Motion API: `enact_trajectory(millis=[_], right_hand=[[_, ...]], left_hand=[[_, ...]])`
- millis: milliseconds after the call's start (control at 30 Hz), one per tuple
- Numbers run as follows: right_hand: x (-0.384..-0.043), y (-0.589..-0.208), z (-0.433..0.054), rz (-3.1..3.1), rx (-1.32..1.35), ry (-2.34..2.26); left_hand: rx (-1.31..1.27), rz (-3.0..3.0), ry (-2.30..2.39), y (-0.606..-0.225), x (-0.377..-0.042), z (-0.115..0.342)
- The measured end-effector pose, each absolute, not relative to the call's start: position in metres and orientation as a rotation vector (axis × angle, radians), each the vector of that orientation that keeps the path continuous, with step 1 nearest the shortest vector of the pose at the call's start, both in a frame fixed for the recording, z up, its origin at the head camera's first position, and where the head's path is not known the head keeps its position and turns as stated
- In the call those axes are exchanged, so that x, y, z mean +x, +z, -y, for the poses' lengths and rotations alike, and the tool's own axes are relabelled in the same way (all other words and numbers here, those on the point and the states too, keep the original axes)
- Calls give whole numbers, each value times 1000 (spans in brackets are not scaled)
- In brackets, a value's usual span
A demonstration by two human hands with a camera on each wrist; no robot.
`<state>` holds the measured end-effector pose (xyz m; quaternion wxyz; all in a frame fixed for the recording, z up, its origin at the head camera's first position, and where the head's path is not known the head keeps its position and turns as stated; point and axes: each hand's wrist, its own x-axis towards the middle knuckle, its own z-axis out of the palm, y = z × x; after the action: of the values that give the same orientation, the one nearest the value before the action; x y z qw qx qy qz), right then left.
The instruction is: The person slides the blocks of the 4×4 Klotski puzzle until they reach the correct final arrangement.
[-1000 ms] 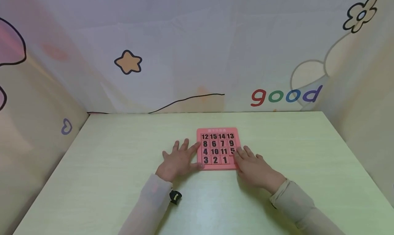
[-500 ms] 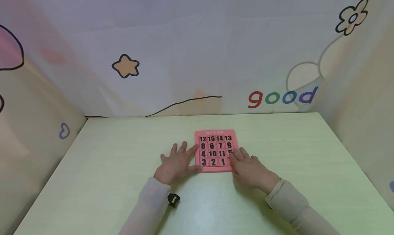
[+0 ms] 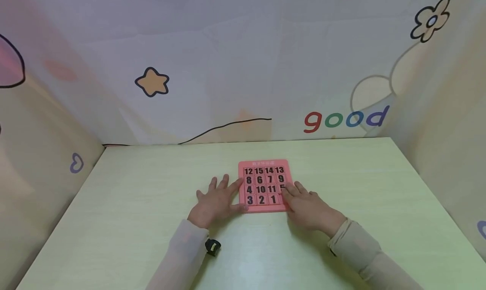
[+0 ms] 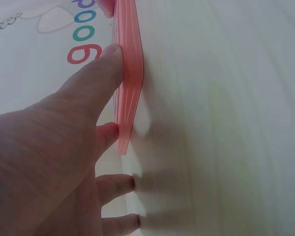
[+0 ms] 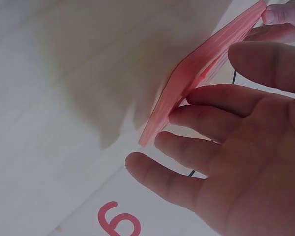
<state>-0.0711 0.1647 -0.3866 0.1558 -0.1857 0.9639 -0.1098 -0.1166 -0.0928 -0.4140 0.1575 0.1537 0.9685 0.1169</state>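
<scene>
One number puzzle (image 3: 265, 184), nearer the far edge of one desk (image 3: 133, 197), lies between one left hand (image 3: 215, 203), spread, and one right hand (image 3: 312, 210), fingers straight; both touch it

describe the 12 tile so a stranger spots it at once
On the pale green table, find the pink board between the left hand and right hand. In its top row, under the pale lettering, the 12 tile is leftmost in the head view. Its black 12 sets it apart from the 15 tile to its right and the 8 tile below.
</scene>
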Motion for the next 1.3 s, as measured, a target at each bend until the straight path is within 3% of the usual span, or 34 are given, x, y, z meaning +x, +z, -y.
enact_trajectory(millis=[767, 1300], right_hand=[[-73, -395, -168, -2761, -570, -282], [-53, -388, -168, -2782, -668, -191]], left_hand=[[441, -2779, 355, -415, -116, 94], [436, -2789, 326, -416, -116, 94]])
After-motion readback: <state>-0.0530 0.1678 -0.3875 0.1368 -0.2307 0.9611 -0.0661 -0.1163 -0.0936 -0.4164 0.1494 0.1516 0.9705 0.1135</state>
